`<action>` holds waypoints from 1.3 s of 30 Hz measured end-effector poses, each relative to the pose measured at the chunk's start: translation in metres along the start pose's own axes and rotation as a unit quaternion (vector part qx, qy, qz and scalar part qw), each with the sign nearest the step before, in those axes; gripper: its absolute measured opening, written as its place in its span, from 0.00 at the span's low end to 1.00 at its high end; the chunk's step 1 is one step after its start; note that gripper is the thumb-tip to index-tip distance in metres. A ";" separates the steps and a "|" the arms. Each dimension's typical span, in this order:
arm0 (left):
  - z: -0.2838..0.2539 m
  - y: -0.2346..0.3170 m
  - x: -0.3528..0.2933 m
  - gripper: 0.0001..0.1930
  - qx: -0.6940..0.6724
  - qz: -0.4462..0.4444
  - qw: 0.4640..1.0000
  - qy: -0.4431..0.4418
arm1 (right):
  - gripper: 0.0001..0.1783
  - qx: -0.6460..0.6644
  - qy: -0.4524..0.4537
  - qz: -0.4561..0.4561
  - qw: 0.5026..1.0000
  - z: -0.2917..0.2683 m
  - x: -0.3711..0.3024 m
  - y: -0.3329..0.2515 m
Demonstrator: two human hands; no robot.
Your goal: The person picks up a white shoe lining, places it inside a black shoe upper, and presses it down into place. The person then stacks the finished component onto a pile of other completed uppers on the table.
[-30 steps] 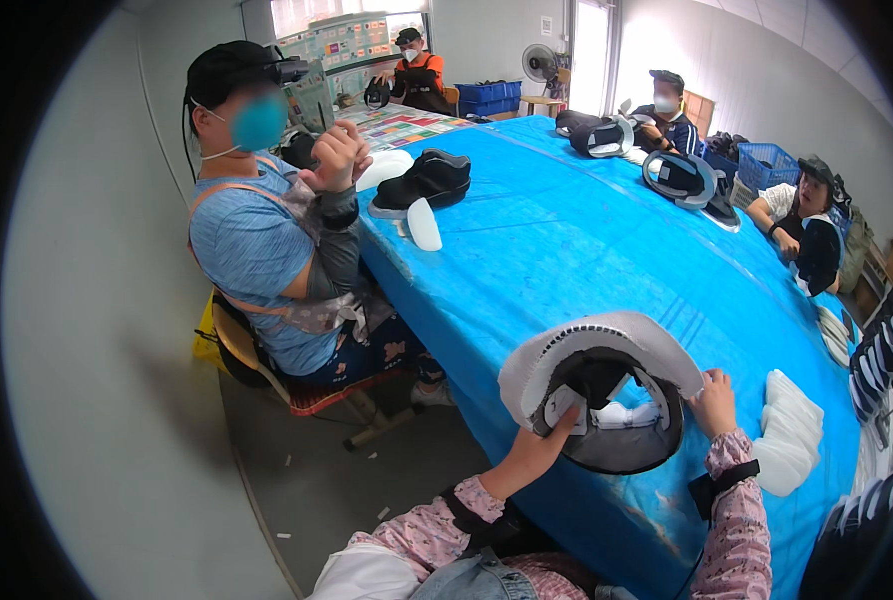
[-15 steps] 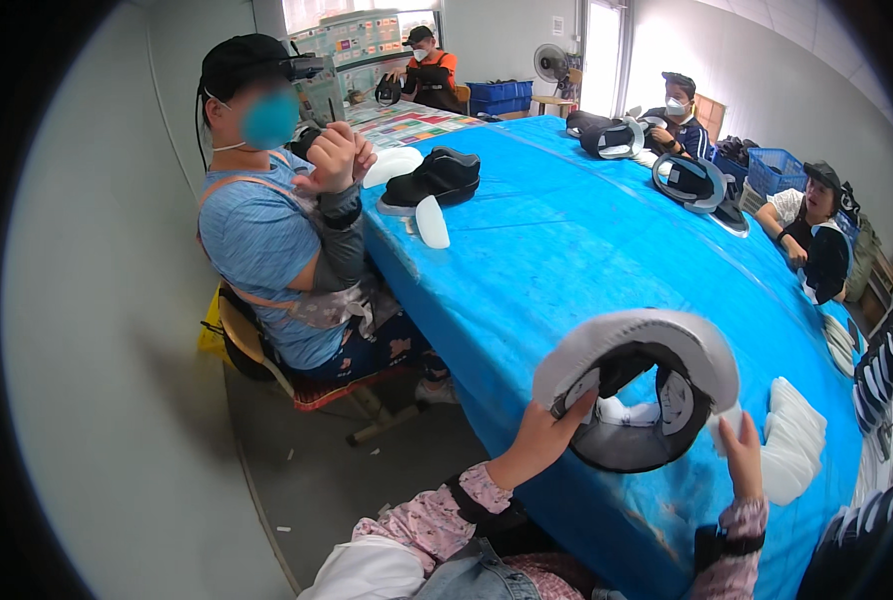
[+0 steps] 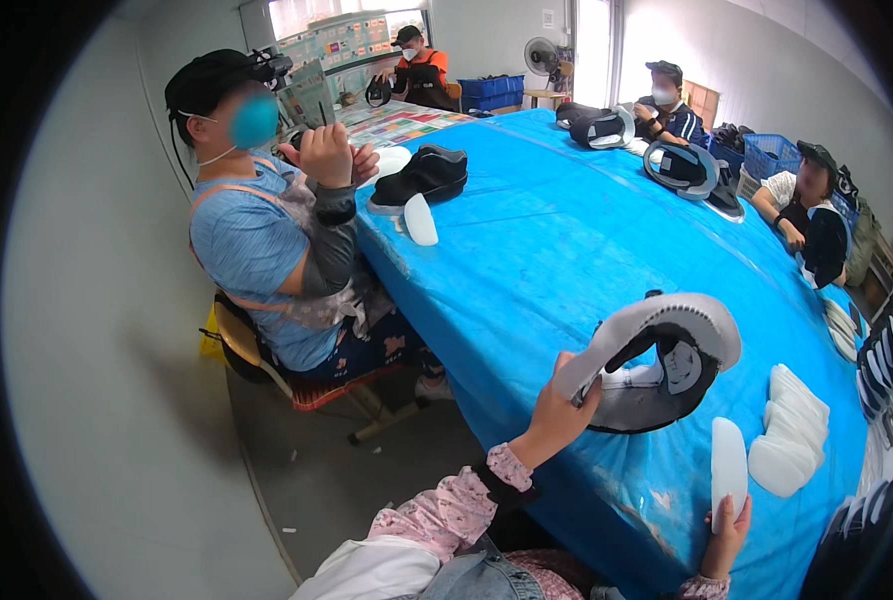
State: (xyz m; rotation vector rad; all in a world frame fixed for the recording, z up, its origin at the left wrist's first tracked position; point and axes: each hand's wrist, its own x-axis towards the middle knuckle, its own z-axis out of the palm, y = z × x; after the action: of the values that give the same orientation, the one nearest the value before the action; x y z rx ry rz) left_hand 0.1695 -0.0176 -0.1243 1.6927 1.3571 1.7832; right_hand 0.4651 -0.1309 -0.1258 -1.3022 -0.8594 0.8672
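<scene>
**Padded ring (image 3: 712,325) in left hand (image 3: 555,415), white plate (image 3: 729,460) in right hand (image 3: 729,540)**

From here: left hand is closed on the left side of the grey-and-black ring, which is tilted above the near end of the blue-covered table (image 3: 527,270). Right hand pinches the plate at its lower end, near the table's edge; plate stands roughly upright, apart from the ring. White stack (image 3: 792,435) lies just beyond, to the right.

Risks, my read: with only one side gripped, the ring could twist or sag if its free side catches the table. Plate, held by one end, could slip or drop past the edge if the pinch loosens. A wide swing to the right could knock the stack.

Hard to make out: left fingers partly hidden by the ring, right fingers partly behind the plate. Can't tell if the ring's bottom touches the table. Right forearm mostly cut off below.
</scene>
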 end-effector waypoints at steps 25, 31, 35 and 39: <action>-0.008 -0.048 -0.019 0.14 0.035 0.009 0.998 -0.054 | 0.27 -0.054 0.019 -0.062 0.996 0.016 -0.013 -0.017; -0.029 -0.042 -0.019 0.14 -0.008 -0.104 0.993 -0.058 | 0.27 -0.192 -0.026 -0.164 0.967 0.012 -0.001 0.009; -0.026 -0.033 -0.012 0.15 -0.060 -0.162 0.981 -0.092 | 0.23 -0.213 -0.034 -0.190 0.958 0.019 -0.005 -0.007; -0.018 -0.026 -0.010 0.16 -0.039 -0.109 0.986 -0.119 | 0.22 -0.239 -0.006 -0.241 0.941 0.009 -0.012 -0.013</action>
State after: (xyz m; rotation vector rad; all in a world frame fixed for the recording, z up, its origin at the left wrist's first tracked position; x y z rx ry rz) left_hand 0.1468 -0.0199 -0.1482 1.5903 1.2939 1.4435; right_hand 0.4527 -0.1384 -0.1124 -1.4059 -1.3851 0.2807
